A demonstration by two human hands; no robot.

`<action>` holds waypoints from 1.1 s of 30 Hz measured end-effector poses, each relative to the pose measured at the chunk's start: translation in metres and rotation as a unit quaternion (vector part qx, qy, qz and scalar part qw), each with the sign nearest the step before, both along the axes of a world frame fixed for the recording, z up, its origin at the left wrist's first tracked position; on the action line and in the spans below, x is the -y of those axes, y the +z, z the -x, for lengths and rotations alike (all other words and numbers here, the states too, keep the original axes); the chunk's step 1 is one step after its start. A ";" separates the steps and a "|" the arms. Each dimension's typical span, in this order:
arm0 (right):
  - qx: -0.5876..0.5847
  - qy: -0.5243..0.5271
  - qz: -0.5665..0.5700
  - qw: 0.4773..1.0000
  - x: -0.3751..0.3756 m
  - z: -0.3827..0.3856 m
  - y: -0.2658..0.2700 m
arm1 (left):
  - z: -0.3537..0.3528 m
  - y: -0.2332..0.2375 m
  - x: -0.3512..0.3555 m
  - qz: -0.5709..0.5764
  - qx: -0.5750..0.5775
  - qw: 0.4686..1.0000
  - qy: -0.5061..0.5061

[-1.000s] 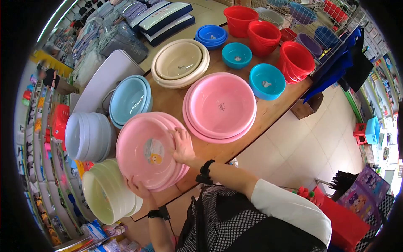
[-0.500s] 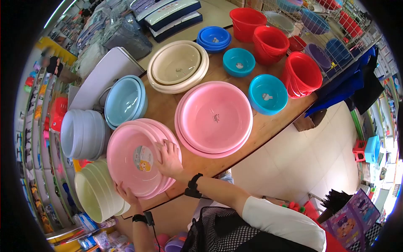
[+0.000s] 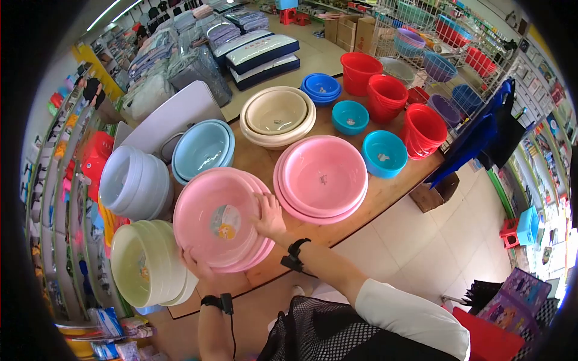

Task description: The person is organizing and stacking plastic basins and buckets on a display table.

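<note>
A tilted stack of nested pink basins [image 3: 201,207] leans on the near left of the table, with a round picture label inside the front one. My right hand [image 3: 269,218] curls over the stack's right rim, fingers reaching inside. At the lower left rim, my left hand [image 3: 195,265] holds the front basin's edge, its fingers partly hidden by the wall. Left of my hands stand nested pale green tubs [image 3: 135,265] and pale grey-blue tubs [image 3: 123,180]. Just behind is a light blue basin stack [image 3: 201,147]. A second pink basin stack [image 3: 325,180] lies flat to the right.
The wooden table [image 3: 265,274] also carries cream basins [image 3: 277,114], blue bowls [image 3: 321,88], teal bowls [image 3: 384,154] and red buckets [image 3: 424,129]. A wire rack [image 3: 385,36] stands beyond. Shelves [image 3: 54,198] line the left, and a cardboard box [image 3: 433,192] sits on the floor right.
My view has lifted and shifted, so the table sits lower and more of the shop shows behind. Both hands stay on the tilted pink basins.
</note>
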State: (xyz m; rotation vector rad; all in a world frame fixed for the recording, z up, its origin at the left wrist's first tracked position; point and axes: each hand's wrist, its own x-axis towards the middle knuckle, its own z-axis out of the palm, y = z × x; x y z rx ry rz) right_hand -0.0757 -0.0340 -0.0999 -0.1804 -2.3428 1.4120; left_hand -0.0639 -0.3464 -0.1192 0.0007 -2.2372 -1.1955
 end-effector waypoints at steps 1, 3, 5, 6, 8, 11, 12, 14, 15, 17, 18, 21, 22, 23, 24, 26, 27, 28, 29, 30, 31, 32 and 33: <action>0.011 -0.004 -0.009 1.000 0.002 0.000 -0.003 | -0.001 0.003 -0.002 0.009 -0.008 1.000 0.003; -0.002 0.012 0.002 1.000 0.001 0.002 -0.015 | -0.007 0.011 -0.004 0.032 -0.014 0.999 0.006; -0.009 0.022 0.032 0.999 -0.001 -0.010 -0.015 | -0.011 0.017 -0.007 0.037 -0.003 0.999 0.018; 0.009 0.013 0.052 0.999 -0.001 -0.028 -0.012 | -0.010 0.018 -0.005 0.039 0.002 0.999 0.024; 0.046 -0.003 0.089 0.995 -0.008 -0.072 -0.013 | -0.004 0.009 0.003 0.052 -0.025 0.998 0.012; 0.149 -0.047 0.004 0.988 -0.018 -0.186 -0.061 | -0.001 -0.002 0.007 0.046 -0.048 0.998 0.009; 0.193 -0.062 0.016 0.979 -0.021 -0.229 -0.091 | -0.002 -0.003 0.009 0.042 -0.053 0.998 0.012; 0.399 0.041 -0.060 0.914 -0.053 -0.357 -0.222 | -0.003 -0.003 0.010 0.054 -0.044 0.998 0.011; 0.475 0.097 -0.114 0.867 -0.064 -0.431 -0.253 | -0.004 -0.002 0.011 0.061 -0.041 0.997 0.010; 0.552 0.264 -0.248 0.751 -0.084 -0.573 -0.284 | -0.005 -0.001 0.013 0.073 -0.046 0.996 0.006; 0.559 0.328 -0.273 0.711 -0.091 -0.628 -0.284 | -0.003 0.001 0.013 0.080 -0.051 0.995 0.002; 0.535 0.421 -0.271 0.681 -0.100 -0.741 -0.287 | -0.005 0.004 0.010 0.078 -0.046 0.996 0.013; 0.516 0.419 -0.261 0.700 -0.101 -0.762 -0.295 | -0.006 0.004 0.009 0.073 -0.052 0.996 0.011; 0.545 0.332 -0.246 0.730 -0.095 -0.762 -0.286 | -0.004 0.000 0.012 0.070 -0.058 0.996 0.007; 0.562 0.240 -0.223 0.759 -0.089 -0.763 -0.278 | -0.002 -0.001 0.012 0.065 -0.065 0.996 0.001; 0.537 0.282 -0.293 0.739 -0.096 -0.721 -0.248 | -0.003 0.002 0.009 0.044 -0.053 0.998 -0.014; 0.521 0.301 -0.327 0.728 -0.097 -0.691 -0.221 | -0.004 0.003 0.009 0.035 -0.047 0.998 -0.022; 0.511 0.279 -0.314 0.750 -0.104 -0.674 -0.234 | -0.002 0.000 0.010 0.018 -0.044 0.998 -0.033; 0.521 0.211 -0.260 0.785 -0.110 -0.659 -0.257 | 0.001 -0.006 0.012 0.000 -0.041 0.998 -0.043; 0.524 0.148 -0.202 0.814 -0.119 -0.638 -0.256 | 0.003 -0.009 0.015 -0.017 -0.039 0.998 -0.052; 0.516 0.064 -0.118 0.846 -0.130 -0.615 -0.248 | 0.003 -0.007 0.013 -0.005 -0.032 0.998 -0.049; 0.488 -0.001 -0.059 0.871 -0.143 -0.594 -0.240 | 0.000 -0.003 0.011 0.008 -0.024 0.999 -0.044; 0.453 -0.045 -0.021 0.890 -0.158 -0.575 -0.229 | -0.004 -0.001 0.011 0.021 -0.016 0.999 -0.037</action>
